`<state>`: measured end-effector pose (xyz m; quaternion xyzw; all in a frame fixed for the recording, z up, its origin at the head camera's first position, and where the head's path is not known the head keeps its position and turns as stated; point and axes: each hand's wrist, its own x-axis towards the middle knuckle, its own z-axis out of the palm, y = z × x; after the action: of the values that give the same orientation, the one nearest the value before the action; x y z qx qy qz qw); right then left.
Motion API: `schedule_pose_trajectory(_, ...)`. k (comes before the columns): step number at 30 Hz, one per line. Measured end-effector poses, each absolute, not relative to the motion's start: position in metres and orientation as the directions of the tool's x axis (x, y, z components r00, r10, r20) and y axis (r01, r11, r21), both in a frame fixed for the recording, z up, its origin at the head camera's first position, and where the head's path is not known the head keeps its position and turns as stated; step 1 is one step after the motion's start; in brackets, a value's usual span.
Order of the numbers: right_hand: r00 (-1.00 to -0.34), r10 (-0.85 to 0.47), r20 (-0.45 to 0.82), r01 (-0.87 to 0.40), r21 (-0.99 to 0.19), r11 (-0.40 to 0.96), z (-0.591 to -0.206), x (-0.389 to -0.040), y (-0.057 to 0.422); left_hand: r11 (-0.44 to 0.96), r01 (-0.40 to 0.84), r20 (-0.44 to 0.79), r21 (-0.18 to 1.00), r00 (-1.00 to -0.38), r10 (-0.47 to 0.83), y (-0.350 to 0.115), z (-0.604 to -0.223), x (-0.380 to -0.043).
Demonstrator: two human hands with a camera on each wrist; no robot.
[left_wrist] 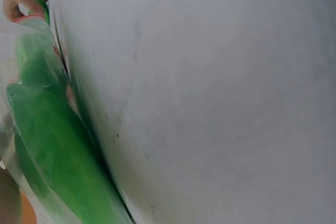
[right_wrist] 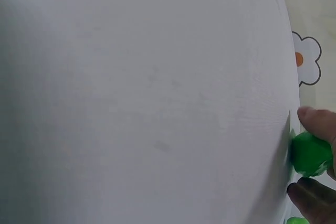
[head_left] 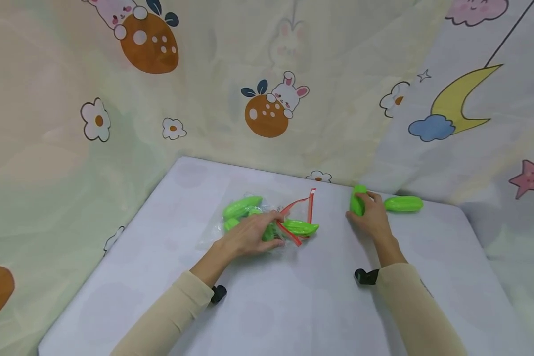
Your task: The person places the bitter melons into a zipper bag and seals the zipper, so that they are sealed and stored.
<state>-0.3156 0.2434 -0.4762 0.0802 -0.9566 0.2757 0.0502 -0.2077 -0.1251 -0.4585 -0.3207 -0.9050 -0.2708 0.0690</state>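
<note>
In the head view a clear zip bag [head_left: 211, 238] with a red-edged mouth [head_left: 311, 207] lies left of centre. Several bright green toy vegetables [head_left: 242, 205] are in it, and a ridged one [head_left: 300, 228] shows at the mouth. My left hand [head_left: 244, 237] holds the bag by its opening. Farther right, my right hand [head_left: 375, 217] grips a long green toy vegetable [head_left: 358, 199] near the table's back edge. The right wrist view shows this vegetable's rounded end [right_wrist: 311, 154] between thumb and fingers. Green shapes [left_wrist: 58, 150] behind plastic fill the left wrist view's left side.
Another green toy vegetable [head_left: 403, 203] lies just right of my right hand, by the back edge. The white table [head_left: 258, 306] meets a printed cloth backdrop [head_left: 213, 99] behind it. Black wrist camera pieces [head_left: 366, 277] stick out at both sleeves.
</note>
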Motion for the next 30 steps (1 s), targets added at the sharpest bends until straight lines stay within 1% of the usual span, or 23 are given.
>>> schedule_pose_trajectory(3, -0.981, -0.135, 0.138, -0.188, -0.527, 0.829, -0.476, -0.312, 0.242, 0.646, 0.62, 0.298, 0.445, -0.783, 0.546, -0.127, -0.458, -0.208)
schedule_pose_trajectory(10, -0.978, -0.144, 0.15, -0.204, -0.547, 0.812, -0.473, -0.303, 0.242, 0.635, 0.643, 0.339, 0.428, -0.766, 0.546, -0.129, -0.458, -0.208)
schedule_pose_trajectory(15, -0.976, -0.139, 0.166, -0.209, -0.556, 0.805, -0.469, -0.293, 0.244, 0.63, 0.646, 0.331, 0.432, -0.763, 0.555, -0.127, -0.458, -0.208)
schedule_pose_trajectory(30, -0.933, -0.233, 0.276, -0.353, -0.561, 0.749, -0.467, -0.265, 0.239, 0.619, 0.652, 0.337, 0.438, -0.757, 0.559, -0.122, -0.453, -0.208)
